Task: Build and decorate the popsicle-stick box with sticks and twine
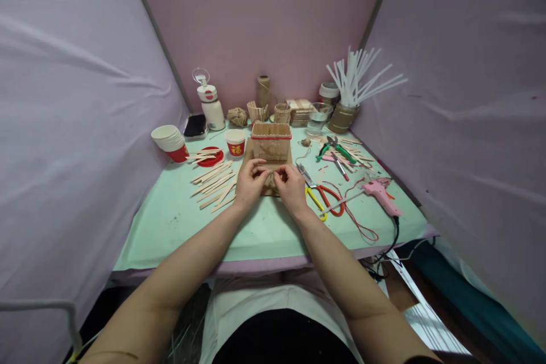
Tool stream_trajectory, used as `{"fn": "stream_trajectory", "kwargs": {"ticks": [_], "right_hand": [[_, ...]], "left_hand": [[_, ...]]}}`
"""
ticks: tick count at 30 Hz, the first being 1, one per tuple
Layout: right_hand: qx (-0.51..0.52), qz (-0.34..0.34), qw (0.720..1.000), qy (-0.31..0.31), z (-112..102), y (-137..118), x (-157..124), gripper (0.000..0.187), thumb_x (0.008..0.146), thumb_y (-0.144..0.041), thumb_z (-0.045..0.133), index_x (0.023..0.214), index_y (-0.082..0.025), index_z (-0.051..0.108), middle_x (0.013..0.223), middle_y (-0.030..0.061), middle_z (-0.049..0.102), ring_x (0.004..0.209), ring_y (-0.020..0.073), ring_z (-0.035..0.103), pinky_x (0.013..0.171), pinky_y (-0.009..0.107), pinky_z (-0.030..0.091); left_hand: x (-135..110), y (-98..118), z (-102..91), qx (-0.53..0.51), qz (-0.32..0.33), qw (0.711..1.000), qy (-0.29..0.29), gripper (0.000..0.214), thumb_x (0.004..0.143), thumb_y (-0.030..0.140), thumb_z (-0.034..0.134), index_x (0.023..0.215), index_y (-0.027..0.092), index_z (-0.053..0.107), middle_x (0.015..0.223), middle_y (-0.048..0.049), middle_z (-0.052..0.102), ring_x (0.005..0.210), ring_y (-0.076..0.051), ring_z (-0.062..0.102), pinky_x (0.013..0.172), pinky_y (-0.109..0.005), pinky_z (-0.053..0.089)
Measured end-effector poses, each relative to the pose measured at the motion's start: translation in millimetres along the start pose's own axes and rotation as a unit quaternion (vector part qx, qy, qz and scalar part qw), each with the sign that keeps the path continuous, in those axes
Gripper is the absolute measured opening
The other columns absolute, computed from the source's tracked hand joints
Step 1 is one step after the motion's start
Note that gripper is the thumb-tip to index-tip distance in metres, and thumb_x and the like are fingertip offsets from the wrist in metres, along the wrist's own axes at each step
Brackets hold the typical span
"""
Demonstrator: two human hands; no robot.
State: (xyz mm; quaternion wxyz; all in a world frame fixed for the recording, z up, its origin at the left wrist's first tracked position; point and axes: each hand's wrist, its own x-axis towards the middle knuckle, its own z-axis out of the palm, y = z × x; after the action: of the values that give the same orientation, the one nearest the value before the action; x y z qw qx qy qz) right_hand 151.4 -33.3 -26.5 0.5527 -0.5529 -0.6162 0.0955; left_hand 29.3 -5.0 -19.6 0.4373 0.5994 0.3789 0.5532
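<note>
Left hand (251,183) and right hand (292,185), equally near, pinch a small brown piece (271,181) between curled fingertips. A stick box (271,142) stands just beyond it.

Left side of tabletop (264,227): stacked paper cups (170,142), loose wooden sticks (215,182)
Back: white bottle (210,107), glass (318,118), white straws (356,79) upright in a holder
Right: green pliers (336,149), scissors (321,194), pink glue gun (381,195)
</note>
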Motion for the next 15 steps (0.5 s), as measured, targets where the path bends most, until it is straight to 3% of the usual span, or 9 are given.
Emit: {"fn": "stream_trajectory", "kwargs": {"ticks": [5, 9, 15], "right_hand": [[0.001, -0.015, 1.000, 0.022, -0.4, -1.1, -0.1, 0.005, 0.081, -0.018, 0.054, 0.078, -0.018, 0.058, 0.080, 0.0015, 0.054, 0.067, 0.0135, 0.050, 0.066, 0.027, 0.042], [0.011, -0.024, 1.000, -0.008, 0.4, -1.3, -0.8, 0.010, 0.081, -0.020, 0.055, 0.076, -0.018, 0.062, 0.076, 0.0017, 0.057, 0.066, 0.0139, 0.051, 0.066, 0.028, 0.043], [0.035, 0.021, 0.999, 0.006, 0.8, -0.8, 0.1, 0.014, 0.081, -0.025, 0.056, 0.076, -0.019, 0.067, 0.076, 0.0037, 0.064, 0.069, 0.0157, 0.057, 0.068, 0.029, 0.046]], "left_hand": [[-0.4, -1.2, 0.3, 0.008, 0.003, 1.000, 0.006, 0.030, 0.075, 0.023, 0.066, 0.102, 0.018, 0.055, 0.076, -0.0007, 0.066, 0.074, -0.013, 0.063, 0.074, -0.026, 0.048], [0.5, -2.9, -0.3, 0.014, 0.009, 1.000, 0.020, 0.028, 0.075, 0.023, 0.065, 0.101, 0.017, 0.055, 0.076, -0.0008, 0.066, 0.075, -0.013, 0.064, 0.075, -0.026, 0.049], [-1.5, -4.4, -1.5, 0.085, 0.038, 0.995, 0.028, 0.026, 0.078, 0.024, 0.064, 0.103, 0.018, 0.060, 0.082, -0.0036, 0.070, 0.079, -0.016, 0.067, 0.077, -0.029, 0.051]]}}
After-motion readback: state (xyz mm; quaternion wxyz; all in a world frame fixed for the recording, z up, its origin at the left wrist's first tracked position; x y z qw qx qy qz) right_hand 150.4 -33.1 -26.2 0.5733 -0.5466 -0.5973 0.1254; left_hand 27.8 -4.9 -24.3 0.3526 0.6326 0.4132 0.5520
